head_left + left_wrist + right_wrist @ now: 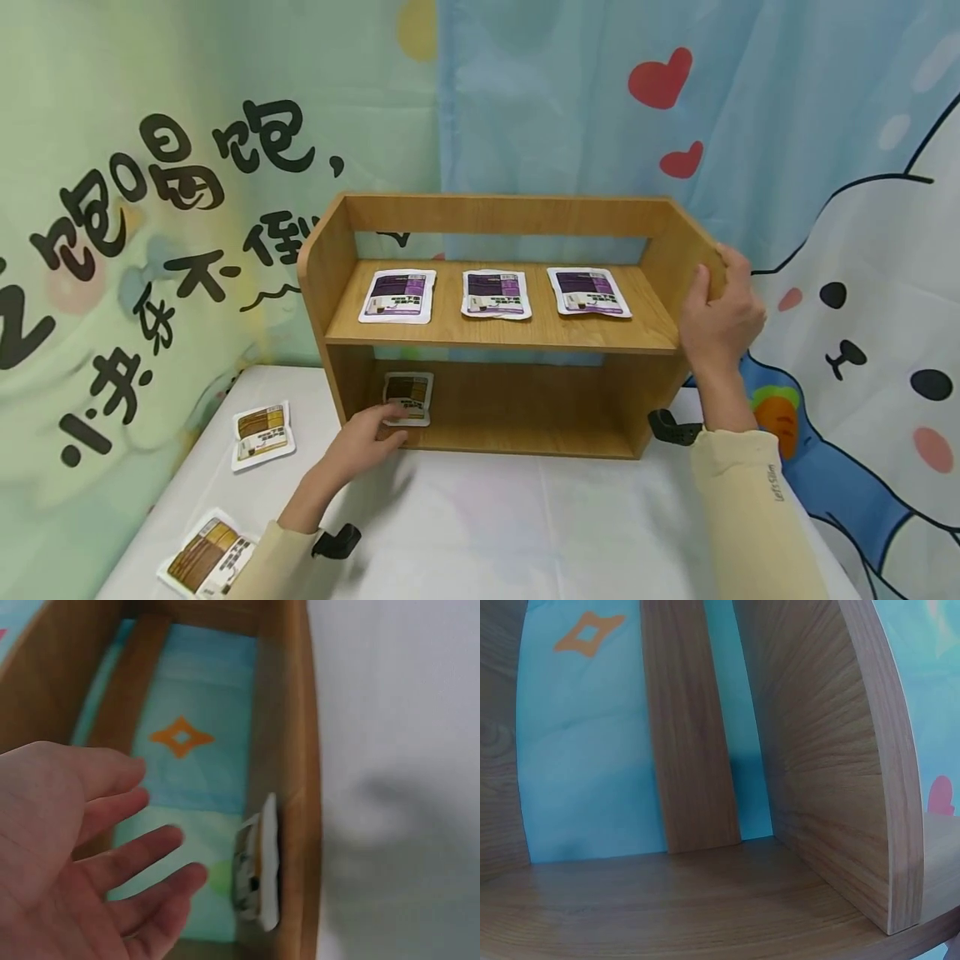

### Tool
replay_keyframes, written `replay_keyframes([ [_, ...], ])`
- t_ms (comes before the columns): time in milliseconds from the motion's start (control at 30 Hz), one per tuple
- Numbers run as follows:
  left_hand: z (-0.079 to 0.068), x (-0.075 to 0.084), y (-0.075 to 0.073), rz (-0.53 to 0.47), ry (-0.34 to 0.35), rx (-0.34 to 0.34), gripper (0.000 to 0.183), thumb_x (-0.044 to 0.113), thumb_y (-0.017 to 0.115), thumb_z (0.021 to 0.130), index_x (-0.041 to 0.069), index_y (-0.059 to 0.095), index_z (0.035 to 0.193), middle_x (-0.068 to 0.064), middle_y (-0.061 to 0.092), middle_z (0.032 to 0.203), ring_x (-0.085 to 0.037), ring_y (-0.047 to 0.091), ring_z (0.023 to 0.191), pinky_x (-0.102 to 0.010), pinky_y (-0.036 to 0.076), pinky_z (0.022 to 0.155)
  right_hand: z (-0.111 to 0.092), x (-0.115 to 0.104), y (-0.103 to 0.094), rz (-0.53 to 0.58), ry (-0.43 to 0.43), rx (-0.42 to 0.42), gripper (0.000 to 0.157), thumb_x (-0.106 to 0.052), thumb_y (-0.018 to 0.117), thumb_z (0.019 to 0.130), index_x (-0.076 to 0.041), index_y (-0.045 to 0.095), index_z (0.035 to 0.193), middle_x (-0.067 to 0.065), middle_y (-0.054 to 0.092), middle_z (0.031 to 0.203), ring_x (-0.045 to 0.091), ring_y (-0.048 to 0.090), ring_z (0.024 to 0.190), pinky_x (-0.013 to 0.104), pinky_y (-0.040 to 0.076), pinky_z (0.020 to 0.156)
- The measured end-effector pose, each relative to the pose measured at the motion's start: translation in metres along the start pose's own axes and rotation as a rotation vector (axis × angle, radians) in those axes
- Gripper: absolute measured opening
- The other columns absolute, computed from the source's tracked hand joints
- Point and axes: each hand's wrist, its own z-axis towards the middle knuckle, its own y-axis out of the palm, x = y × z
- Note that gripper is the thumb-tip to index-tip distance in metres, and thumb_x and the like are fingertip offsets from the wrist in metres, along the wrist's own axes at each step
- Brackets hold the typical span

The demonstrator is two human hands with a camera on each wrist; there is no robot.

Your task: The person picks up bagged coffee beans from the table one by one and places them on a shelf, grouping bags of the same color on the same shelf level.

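A two-tier wooden shelf point(510, 213) stands on the white table. On its lower board, toward the left end, lies a brown and white packet point(408, 388). My left hand point(366, 446) is at that packet's front left, its fingers partly covering it in the head view. In the left wrist view the fingers of the left hand point(90, 855) are spread and relaxed, holding nothing, with a gap to the packet point(259, 864). My right hand point(723, 317) grips the edge of the shelf's right side panel. The right wrist view shows the shelf's inside point(832, 750), without the hand.
Three purple and white packets, at left point(397, 296), middle point(496, 294) and right point(588, 292), lie in a row on the upper board. Two brown packets, one farther point(262, 435) and one nearer point(212, 557), lie on the table point(487, 517) left of the shelf. A printed curtain point(540, 100) hangs behind.
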Motion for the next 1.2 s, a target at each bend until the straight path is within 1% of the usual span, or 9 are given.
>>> replay_keyframes([
  [100,-0.016,-0.002,-0.009,0.013,-0.013,-0.009,0.024,0.017,0.068,0.092,0.012,0.067,0.115,-0.002,0.067,0.113,-0.02,0.064,0.099,-0.041,0.05,0.083,0.0,0.002,0.001,0.001,0.001,0.006,0.036,-0.038,0.053,0.099,-0.019,0.059,0.129,0.012,0.068,0.114,0.033,0.066,0.098,0.049,0.052,0.08],
  [233,-0.038,-0.01,-0.021,0.084,-0.043,0.027,0.022,0.016,0.068,0.091,0.012,0.067,0.113,-0.001,0.067,0.108,-0.021,0.064,0.093,-0.041,0.05,0.08,0.0,0.001,0.001,-0.001,0.0,0.005,0.037,-0.039,0.053,0.099,-0.018,0.059,0.129,0.011,0.068,0.115,0.033,0.066,0.099,0.049,0.052,0.08],
  [333,-0.052,-0.022,-0.029,0.146,-0.079,0.067,0.024,0.016,0.068,0.091,0.009,0.067,0.114,-0.006,0.067,0.108,-0.025,0.064,0.092,-0.042,0.05,0.078,0.001,0.001,-0.001,-0.008,0.008,-0.001,0.038,-0.04,0.052,0.099,-0.018,0.058,0.13,0.01,0.068,0.116,0.032,0.066,0.101,0.048,0.052,0.082],
  [433,-0.064,-0.036,-0.04,0.172,-0.113,0.115,0.026,0.014,0.067,0.091,0.005,0.066,0.115,-0.013,0.066,0.11,-0.031,0.064,0.095,-0.045,0.05,0.078,0.001,0.0,-0.001,-0.012,0.01,0.0,0.039,-0.04,0.051,0.099,-0.018,0.057,0.13,0.01,0.067,0.117,0.032,0.065,0.102,0.048,0.052,0.082],
  [633,-0.079,-0.067,-0.064,0.151,-0.169,0.248,0.028,0.009,0.066,0.091,-0.003,0.064,0.116,-0.024,0.062,0.114,-0.042,0.063,0.098,-0.051,0.05,0.08,0.0,0.0,0.001,-0.018,0.015,-0.005,0.039,-0.04,0.05,0.1,-0.018,0.058,0.131,0.01,0.067,0.119,0.031,0.065,0.104,0.049,0.051,0.083],
  [767,-0.079,-0.085,-0.08,0.118,-0.204,0.278,0.03,0.008,0.064,0.091,-0.007,0.062,0.118,-0.03,0.059,0.117,-0.046,0.059,0.103,-0.055,0.047,0.084,0.0,0.001,0.002,-0.016,0.02,0.0,0.038,-0.039,0.051,0.1,-0.018,0.058,0.13,0.009,0.067,0.118,0.032,0.065,0.104,0.049,0.051,0.083],
  [967,-0.066,-0.107,-0.097,0.115,-0.266,0.265,0.036,0.009,0.061,0.093,-0.011,0.057,0.123,-0.033,0.056,0.121,-0.049,0.047,0.118,-0.06,0.037,0.094,0.0,0.002,0.0,-0.012,0.015,0.017,0.036,-0.038,0.053,0.099,-0.018,0.059,0.129,0.009,0.068,0.117,0.033,0.066,0.1,0.05,0.052,0.081],
  [1067,-0.062,-0.114,-0.103,0.126,-0.331,0.247,0.039,0.013,0.061,0.093,-0.011,0.056,0.123,-0.037,0.052,0.122,-0.052,0.043,0.119,-0.061,0.035,0.095,0.0,0.001,0.0,-0.008,0.013,0.009,0.036,-0.038,0.054,0.099,-0.018,0.059,0.129,0.009,0.068,0.116,0.034,0.066,0.099,0.05,0.052,0.08],
  [1200,-0.055,-0.12,-0.108,0.152,-0.438,0.181,0.052,0.021,0.062,0.091,-0.013,0.048,0.129,-0.043,0.041,0.127,-0.057,0.04,0.117,-0.063,0.036,0.092,-0.001,0.0,0.001,-0.011,0.016,-0.003,0.037,-0.038,0.052,0.099,-0.017,0.058,0.13,0.011,0.068,0.117,0.034,0.066,0.099,0.05,0.052,0.079],
])
